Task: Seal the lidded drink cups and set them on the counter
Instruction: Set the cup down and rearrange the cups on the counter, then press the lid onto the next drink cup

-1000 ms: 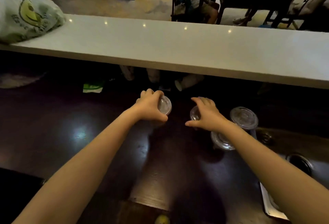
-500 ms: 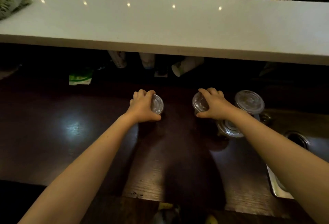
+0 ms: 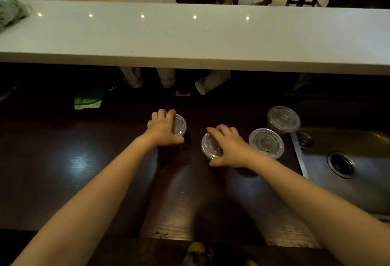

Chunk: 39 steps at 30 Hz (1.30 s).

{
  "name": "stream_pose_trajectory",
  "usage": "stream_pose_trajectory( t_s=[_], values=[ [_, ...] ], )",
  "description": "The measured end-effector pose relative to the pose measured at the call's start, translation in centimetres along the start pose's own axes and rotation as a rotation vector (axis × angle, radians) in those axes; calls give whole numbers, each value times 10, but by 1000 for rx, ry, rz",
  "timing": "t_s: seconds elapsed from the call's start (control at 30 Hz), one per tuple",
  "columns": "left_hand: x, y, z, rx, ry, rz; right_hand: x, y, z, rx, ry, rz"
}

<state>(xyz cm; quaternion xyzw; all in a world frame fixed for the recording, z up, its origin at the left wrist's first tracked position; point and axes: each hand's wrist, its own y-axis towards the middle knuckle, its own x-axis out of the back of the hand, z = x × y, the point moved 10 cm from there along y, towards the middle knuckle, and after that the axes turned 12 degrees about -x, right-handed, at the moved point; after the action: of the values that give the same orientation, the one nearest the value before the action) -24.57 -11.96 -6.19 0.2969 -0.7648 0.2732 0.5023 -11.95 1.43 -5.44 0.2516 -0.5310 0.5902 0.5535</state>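
White counter (image 3: 190, 37) bare of cups; on the dark worktop (image 3: 88, 166) your left hand (image 3: 163, 129) and right hand (image 3: 230, 147) each clamp a lidded cup, two more cups (image 3: 266, 143) waiting.

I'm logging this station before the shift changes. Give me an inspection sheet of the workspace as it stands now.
Surface: dark wood worktop, glossy; white counter above it carries no cups.
Job's things: four lidded cups on the worktop; left cup, middle cup, two free cups.
Clutter: green packet, paper cups under the counter.
Grippers: left hand on left cup; right hand on middle cup.
Cables: nothing seen.
Surroundings: sink at right, bag on counter, seated people beyond.
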Motion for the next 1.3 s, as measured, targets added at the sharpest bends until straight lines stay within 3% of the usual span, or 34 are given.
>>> stream_pose_trajectory(
  t_s=[0.23, 0.3, 0.37, 0.43, 0.47, 0.63, 0.73, 0.83, 1.07, 1.3],
  values=[
    [1, -9, -4, 18, 85, 137, -16, -40, 7, 36, 18, -26],
    [20, -18, -19, -38, 31, -34, -21, -49, 7, 51, 21, -29],
    [43, -41, -46, -172, -133, -358, -28, -53, 4, 61, 108, 6],
    [44, -75, -66, -189, -361, -622, -27, -53, -4, 45, 372, 22],
    [33, -89, -75, -153, -451, -676, -23, -51, -11, 22, 515, -5],
    [-56, -108, -105, 122, -793, -572, -20, -44, -24, 18, 875, -164],
    [-66, -111, -109, 239, -863, -713, -22, -41, -28, 16, 991, -235],
    [-63, -113, -111, 245, -846, -829, -26, -39, -32, 14, 1052, -281],
    [-67, -113, -107, 228, -853, -848, -31, -34, -34, 38, 1126, -225],
    [-69, -94, -99, 140, -1135, -631, -48, -54, -46, -46, 1202, -153]
  ],
)
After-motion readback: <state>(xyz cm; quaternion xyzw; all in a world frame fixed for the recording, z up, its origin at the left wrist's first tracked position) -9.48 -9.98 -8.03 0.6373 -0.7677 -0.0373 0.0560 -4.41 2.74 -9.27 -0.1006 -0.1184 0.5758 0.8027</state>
